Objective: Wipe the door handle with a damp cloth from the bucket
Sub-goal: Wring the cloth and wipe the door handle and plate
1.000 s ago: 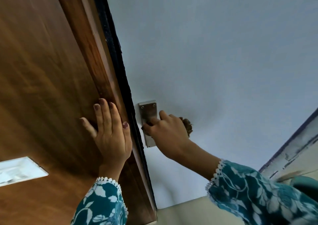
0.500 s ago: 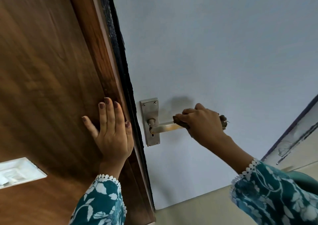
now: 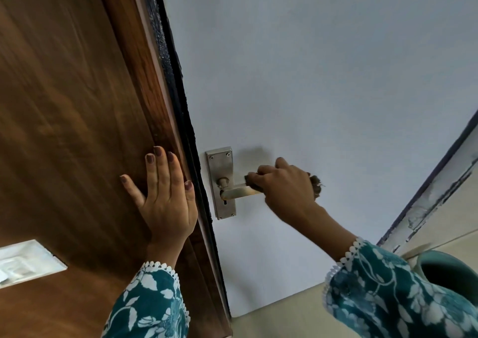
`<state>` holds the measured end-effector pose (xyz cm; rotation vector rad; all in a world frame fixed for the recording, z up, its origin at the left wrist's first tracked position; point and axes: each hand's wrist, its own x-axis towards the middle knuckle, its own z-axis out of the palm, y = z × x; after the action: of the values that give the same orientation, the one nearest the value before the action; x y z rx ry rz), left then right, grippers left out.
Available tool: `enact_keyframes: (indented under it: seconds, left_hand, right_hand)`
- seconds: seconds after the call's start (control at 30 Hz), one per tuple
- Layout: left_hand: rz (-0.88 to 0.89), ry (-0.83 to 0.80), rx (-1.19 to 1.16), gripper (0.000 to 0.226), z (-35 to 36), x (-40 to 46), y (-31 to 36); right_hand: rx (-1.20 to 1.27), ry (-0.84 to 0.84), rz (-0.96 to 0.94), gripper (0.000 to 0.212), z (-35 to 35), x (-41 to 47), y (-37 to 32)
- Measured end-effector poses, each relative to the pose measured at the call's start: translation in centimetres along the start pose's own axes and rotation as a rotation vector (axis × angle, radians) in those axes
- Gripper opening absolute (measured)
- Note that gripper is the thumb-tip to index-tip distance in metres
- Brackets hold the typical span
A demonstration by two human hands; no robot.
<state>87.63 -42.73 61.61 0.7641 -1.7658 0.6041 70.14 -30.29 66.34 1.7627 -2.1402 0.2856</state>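
A metal lever door handle (image 3: pixel 236 191) on a steel backplate (image 3: pixel 221 164) sits on the pale grey door (image 3: pixel 323 79). My right hand (image 3: pixel 285 186) is wrapped around the outer end of the lever, gripping a dark cloth (image 3: pixel 316 182) whose frayed end sticks out past my knuckles. The inner part of the lever near the plate is bare. My left hand (image 3: pixel 165 195) lies flat with fingers spread on the brown wooden frame (image 3: pixel 77 118) beside the door's edge.
A teal bucket (image 3: pixel 450 270) shows at the lower right, behind my right sleeve. A white switch plate (image 3: pixel 25 262) is set in the wood at lower left. The dark door edge (image 3: pixel 181 105) runs between wood and door. Beige floor lies below.
My right hand with the cloth slid from the backplate outward along the lever to its far end, baring the inner lever. My left hand stayed pressed on the wood.
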Motion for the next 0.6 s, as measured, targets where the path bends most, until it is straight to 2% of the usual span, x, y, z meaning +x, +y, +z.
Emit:
enact_keyframes:
  seconds: [0.17,0.43,0.53,0.6]
  left_hand:
    - [0.002,0.020,0.004,0.055,0.2,-0.1,0.0]
    - [0.015,0.025,-0.001,0.055,0.2,-0.1,-0.1]
    - [0.026,0.020,-0.015,0.054,0.1,-0.2,-0.2]
    - [0.021,0.029,-0.011,0.054,0.3,-0.3,-0.2]
  right_hand:
    - [-0.078,-0.010,0.145,0.028,0.4,-0.7,3.4]
    - [-0.029,0.053,0.038,0.028,1.2,-0.2,0.4]
    - [0.043,0.133,0.137,0.029,2.1,-1.0,2.8]
    - [0.221,0.090,0.258,0.039,2.6,-1.6,4.1]
